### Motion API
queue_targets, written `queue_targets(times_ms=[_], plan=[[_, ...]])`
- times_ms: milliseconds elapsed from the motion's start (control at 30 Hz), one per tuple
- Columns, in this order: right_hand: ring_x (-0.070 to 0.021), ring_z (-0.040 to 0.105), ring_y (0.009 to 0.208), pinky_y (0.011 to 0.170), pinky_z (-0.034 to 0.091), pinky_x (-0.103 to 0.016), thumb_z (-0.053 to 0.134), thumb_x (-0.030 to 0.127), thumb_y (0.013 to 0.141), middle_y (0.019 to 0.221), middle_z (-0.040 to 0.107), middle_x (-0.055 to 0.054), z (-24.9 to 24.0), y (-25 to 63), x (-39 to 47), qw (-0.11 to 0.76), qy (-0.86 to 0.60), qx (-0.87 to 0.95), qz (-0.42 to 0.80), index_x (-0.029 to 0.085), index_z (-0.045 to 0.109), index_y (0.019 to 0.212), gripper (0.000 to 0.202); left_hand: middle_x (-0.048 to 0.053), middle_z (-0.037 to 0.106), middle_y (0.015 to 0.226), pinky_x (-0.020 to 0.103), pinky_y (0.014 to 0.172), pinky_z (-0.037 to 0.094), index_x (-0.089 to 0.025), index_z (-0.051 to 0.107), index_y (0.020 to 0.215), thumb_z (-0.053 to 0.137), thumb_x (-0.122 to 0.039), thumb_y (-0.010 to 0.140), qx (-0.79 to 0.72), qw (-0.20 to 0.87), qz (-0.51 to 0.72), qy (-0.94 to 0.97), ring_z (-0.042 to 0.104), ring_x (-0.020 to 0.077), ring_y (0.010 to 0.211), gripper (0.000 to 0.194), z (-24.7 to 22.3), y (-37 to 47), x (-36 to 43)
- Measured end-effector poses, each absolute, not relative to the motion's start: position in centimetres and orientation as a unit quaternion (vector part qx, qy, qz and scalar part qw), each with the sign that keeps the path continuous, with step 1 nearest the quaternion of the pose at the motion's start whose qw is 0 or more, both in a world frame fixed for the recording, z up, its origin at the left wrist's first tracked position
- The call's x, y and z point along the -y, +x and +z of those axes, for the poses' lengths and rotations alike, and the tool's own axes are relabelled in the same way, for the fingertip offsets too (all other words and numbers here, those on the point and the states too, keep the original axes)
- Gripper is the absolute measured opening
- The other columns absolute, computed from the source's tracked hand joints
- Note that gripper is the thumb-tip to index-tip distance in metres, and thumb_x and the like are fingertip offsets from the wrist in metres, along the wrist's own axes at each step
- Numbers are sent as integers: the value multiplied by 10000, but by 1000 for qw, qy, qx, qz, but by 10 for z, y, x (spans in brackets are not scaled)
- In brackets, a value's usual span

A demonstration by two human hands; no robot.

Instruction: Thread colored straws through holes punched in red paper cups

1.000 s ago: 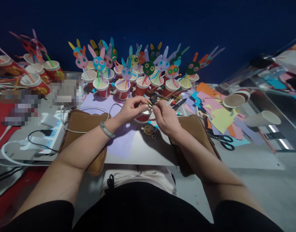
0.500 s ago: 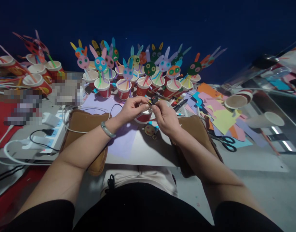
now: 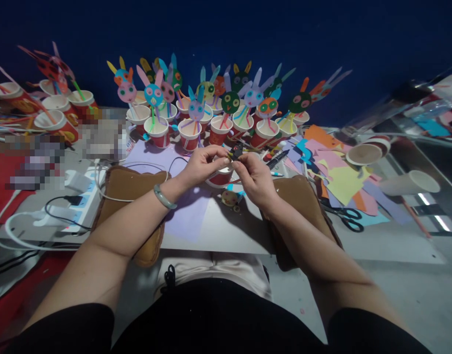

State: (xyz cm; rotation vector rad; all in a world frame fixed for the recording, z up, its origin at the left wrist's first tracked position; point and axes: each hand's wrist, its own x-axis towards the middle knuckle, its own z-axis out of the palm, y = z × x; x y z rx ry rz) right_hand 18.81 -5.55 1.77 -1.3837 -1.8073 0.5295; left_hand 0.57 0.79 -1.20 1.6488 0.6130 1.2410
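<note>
My left hand (image 3: 206,164) and my right hand (image 3: 256,178) meet fingertip to fingertip over a red paper cup (image 3: 219,179) with a white rim. Both are closed in a pinch, with a small item between them that is too small and covered to name. Just behind the fingertips is a small dark object (image 3: 238,151); whether the fingers touch it I cannot tell. A round paper face (image 3: 230,198) lies on the table below the cup, beside a small pale disc (image 3: 237,209). My left wrist wears a bangle (image 3: 164,197).
Several red cups with paper rabbit figures (image 3: 196,110) on coloured straws stand behind my hands. Brown pads (image 3: 130,189) lie under my forearms. To the right are paper scraps (image 3: 342,182), scissors (image 3: 346,216) and a dark pen (image 3: 277,159). At left sits a power strip (image 3: 86,199) with cables.
Both hands stay in nearly the same place, still pinched together over the cup. The right fingers have shifted slightly, showing more of the dark object behind them. The view has moved a little.
</note>
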Motion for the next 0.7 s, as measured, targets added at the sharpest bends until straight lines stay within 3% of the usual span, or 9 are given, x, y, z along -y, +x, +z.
queue_targets(times_ms=[267,400,567,700], plan=[[-154,474,646,671,428,-312,453,665,1009,697,508,22,18,185,57,430,-528,695,230,250,489,829,453,103,786,1013,353,958,542,-166,768,813,794,-588,825,-253,473,501,680,725,204,1010,422,-11,4,-8],[-195,540,686,682,426,-341,359,637,1048,734,572,-10,16,204,53,425,-580,675,166,251,511,917,435,102,794,1009,367,1002,540,-167,770,811,812,-558,820,-255,481,504,670,734,207,1033,393,-12,5,-7],[-251,542,571,599,349,-347,471,552,1010,665,634,-68,9,241,59,176,-683,706,65,223,598,981,353,101,797,1026,358,974,543,-173,777,840,805,-551,828,-261,478,502,672,733,203,1034,380,-12,6,-6],[-306,665,710,629,414,-365,569,473,962,810,739,-125,8,253,74,49,-682,725,75,215,670,969,278,103,793,1021,356,957,548,-171,783,853,801,-543,833,-244,481,506,673,735,203,1023,372,-14,6,-7]])
